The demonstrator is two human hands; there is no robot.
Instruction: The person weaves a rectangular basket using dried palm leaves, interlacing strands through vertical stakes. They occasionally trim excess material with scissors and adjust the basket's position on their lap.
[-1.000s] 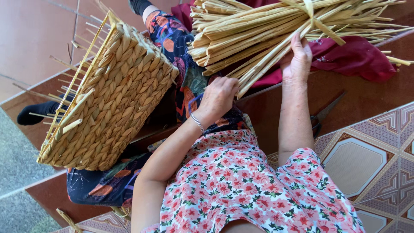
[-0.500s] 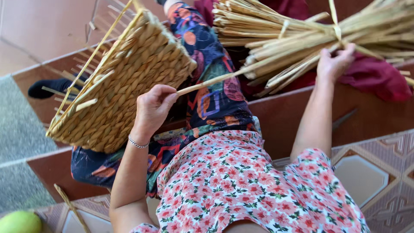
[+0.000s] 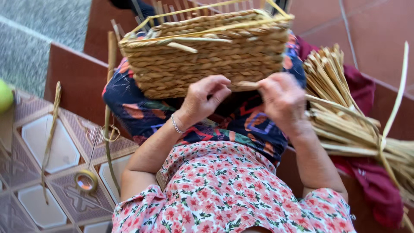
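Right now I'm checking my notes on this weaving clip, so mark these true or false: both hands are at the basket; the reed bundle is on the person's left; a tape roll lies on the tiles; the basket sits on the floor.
1. True: left hand and right hand meet at the woven straw basket.
2. False: the tied bundle of pale reeds lies to the right.
3. True: small tape roll.
4. False: it rests on the lap.

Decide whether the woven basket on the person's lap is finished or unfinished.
Unfinished: bare stakes stick out beyond the basket edge, and both hands pinch a loose strand at it.
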